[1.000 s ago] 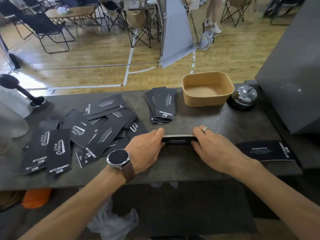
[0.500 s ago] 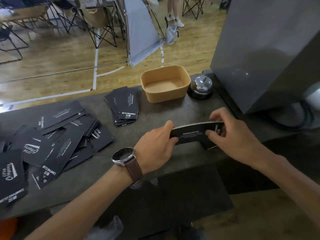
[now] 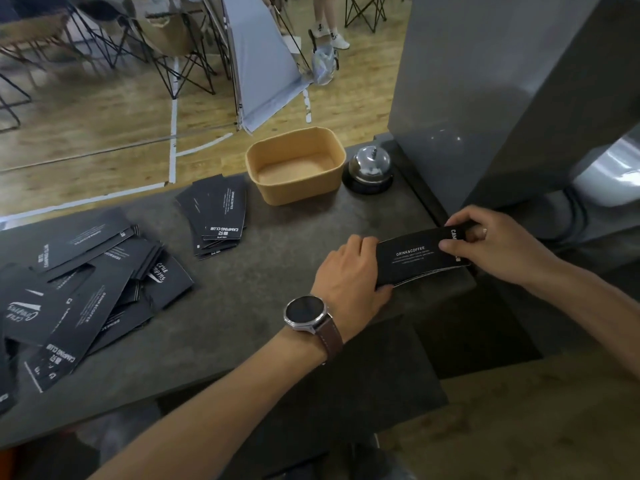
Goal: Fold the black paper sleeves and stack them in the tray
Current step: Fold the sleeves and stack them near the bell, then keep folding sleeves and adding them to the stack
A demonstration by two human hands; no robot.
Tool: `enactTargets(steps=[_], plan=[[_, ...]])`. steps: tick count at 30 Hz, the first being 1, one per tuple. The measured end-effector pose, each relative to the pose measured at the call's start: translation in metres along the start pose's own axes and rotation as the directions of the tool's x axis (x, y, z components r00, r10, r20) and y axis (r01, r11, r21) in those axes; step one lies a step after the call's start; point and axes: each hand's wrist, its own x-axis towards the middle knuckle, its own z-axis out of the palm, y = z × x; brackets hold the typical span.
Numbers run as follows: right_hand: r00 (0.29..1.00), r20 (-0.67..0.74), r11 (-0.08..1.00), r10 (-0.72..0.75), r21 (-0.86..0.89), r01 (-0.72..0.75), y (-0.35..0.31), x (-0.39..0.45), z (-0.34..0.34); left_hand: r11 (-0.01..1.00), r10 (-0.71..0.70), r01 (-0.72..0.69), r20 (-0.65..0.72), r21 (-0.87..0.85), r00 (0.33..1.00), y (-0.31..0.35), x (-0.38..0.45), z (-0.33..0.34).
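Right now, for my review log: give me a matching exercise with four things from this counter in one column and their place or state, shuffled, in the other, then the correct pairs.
Things
1. tray
2. bell
3. sleeve in hand
4. loose pile of sleeves

Places or states
A. spread over the counter's left side
B. held at both ends by the left hand and right hand
C. holds no sleeves
D. right of the tray, by the grey box

Pairs: 1-C, 2-D, 3-B, 4-A
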Motion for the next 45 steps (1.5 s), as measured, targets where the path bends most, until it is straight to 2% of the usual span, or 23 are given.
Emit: enactTargets(steps=[3,7,13,19,28,34,40,45], plan=[[0.997,0.07,0.983,-0.029,-0.18,0.041,0.006,0.006,-0.003,0.984,0.025,-0.023,-0.011,0.176,1.0,0.006,0.004,0.001],[0.975,0.206,0.869,-0.087,-0.462,0.175,0.007,0.009,-0.005,0.959,0.052,-0.05,0.002,0.28,0.999,0.005,0.009,0.0],[0.942,0.319,0.767,-0.103,-0.577,0.28,-0.003,0.014,-0.011,0.942,0.073,-0.096,0.084,0.321,0.994,0.004,0.015,0.003],[0.915,0.386,0.725,-0.116,-0.597,0.344,-0.009,0.016,-0.013,0.96,0.052,-0.092,0.152,0.266,0.987,0.005,0.019,0.001],[0.897,0.428,0.731,-0.109,-0.577,0.364,-0.013,0.021,-0.014,0.989,-0.054,0.01,0.293,0.148,0.954,0.009,0.028,-0.003],[0.914,0.387,0.739,-0.123,-0.578,0.344,-0.015,0.023,-0.01,0.994,-0.06,0.03,0.312,0.101,0.948,0.004,0.034,-0.007],[0.917,0.392,0.774,-0.073,-0.558,0.3,-0.011,0.016,-0.004,0.995,-0.083,0.059,0.328,0.081,0.941,0.004,0.034,-0.005],[0.92,0.38,0.755,-0.097,-0.574,0.317,-0.015,0.016,-0.002,0.996,-0.076,0.058,0.316,0.069,0.946,0.01,0.035,0.001]])
